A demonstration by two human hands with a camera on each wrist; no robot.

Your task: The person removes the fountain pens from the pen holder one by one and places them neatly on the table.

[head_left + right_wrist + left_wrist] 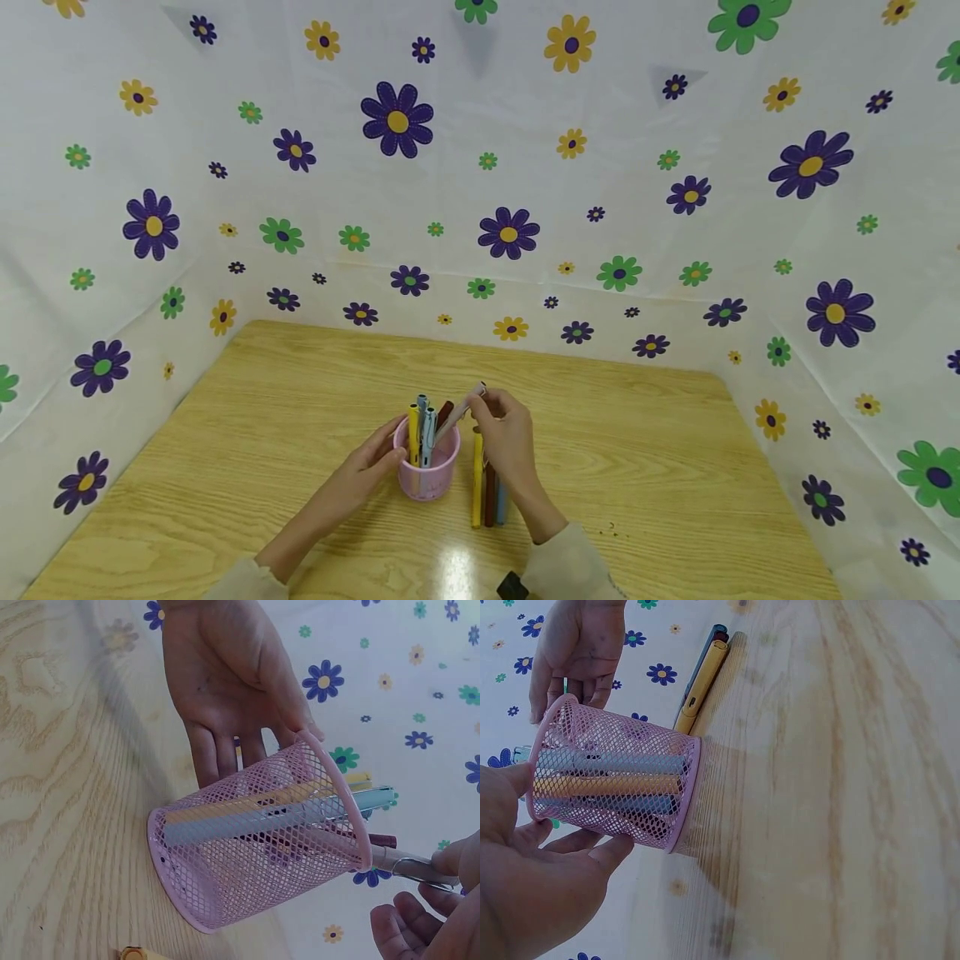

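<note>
A pink mesh pen cup point(426, 486) stands upright on the table, with a yellow pen point(414, 433), a light blue pen point(428, 435), a greyer blue pen point(422, 402) and a dark red pen point(446, 410) inside. My left hand point(366, 468) holds the cup from its left side, thumb at the rim and fingers along the mesh. Between thumb and fingers, my right hand point(512, 437) pinches a pale grey pen point(405, 864) by its upper end. That pen slants down over the rim, its lower part inside the cup.
Just right of the cup lie a yellow pen point(477, 492), a brown pen point(490, 500) and a blue pen point(502, 507), side by side. Small dark crumbs point(613, 529) dot the wooden table point(637, 450). A flower-printed cloth point(450, 175) encloses the back and sides.
</note>
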